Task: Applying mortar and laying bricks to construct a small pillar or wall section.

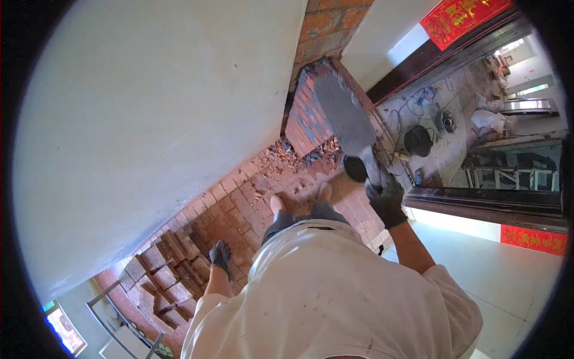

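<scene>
fingers (382,190) of the right hand (387,200), in a dark work glove, are curled tight around the handle of a long grey flat-bladed trowel (342,116). that tool points away from the person, its broad blade raised over the half-built red brick wall stub (308,113) that stands on the brick floor (239,203) against the large pale plastered wall (155,119). the blade looks caked in grey mortar. the left hand (220,256), also in a dark glove, hangs low by the person's side, above the stack of loose red bricks (170,272); its fingers (222,267) droop loosely together and hold nothing that i can make out, and whether they touch a brick cannot be told.

broken brick rubble and crumbs (299,152) lie scattered at the foot of the wall stub, just in front of the person's two shoes (302,200). the person wears a stained white shirt (329,287) and grey shorts.

to the right, a dark wooden door frame (478,203) opens onto a dusty room, where a round black bucket (418,140) sits on the floor among cables. red paper banners (463,18) hang beside the frame at top and lower right. a grey metal frame (116,323) stands at lower left, near the brick stack.
</scene>
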Tool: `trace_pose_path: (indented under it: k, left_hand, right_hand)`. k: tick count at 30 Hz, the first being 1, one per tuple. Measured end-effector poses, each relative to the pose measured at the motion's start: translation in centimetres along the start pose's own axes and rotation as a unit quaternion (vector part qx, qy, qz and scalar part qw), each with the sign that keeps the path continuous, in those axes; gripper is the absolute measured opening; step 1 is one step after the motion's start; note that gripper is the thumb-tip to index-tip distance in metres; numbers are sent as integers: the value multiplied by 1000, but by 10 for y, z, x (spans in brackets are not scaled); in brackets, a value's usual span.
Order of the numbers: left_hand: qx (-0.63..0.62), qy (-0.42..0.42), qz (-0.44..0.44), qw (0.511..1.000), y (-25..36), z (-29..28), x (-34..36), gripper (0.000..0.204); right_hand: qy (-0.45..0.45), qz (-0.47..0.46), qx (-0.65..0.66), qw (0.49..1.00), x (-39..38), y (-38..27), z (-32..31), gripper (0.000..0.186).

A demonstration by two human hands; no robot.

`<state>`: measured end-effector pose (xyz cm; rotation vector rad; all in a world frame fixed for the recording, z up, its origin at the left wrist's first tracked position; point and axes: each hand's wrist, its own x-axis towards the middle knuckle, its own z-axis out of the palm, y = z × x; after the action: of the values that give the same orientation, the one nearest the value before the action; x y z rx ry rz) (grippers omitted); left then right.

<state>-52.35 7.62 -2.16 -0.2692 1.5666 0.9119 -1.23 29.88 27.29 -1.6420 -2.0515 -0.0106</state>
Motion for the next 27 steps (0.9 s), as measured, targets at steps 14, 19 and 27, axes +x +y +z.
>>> trace_pose_path:
  k: [14, 19, 27]
  left_hand:
    - [61, -116, 169, 977, 37, 321, -47, 41]
    - [93, -211, 216, 949, 86, 499, -98, 67]
    - [522, -158, 654, 524, 131, 572, -75, 61]
  right_hand:
    - [-118, -165, -149, 968, -42, 212, -92, 46]
    - [-109, -90, 126, 982, 61, 247, -52, 36]
    - [-280, 173, 576, 748, 162, 199, 23, 23]
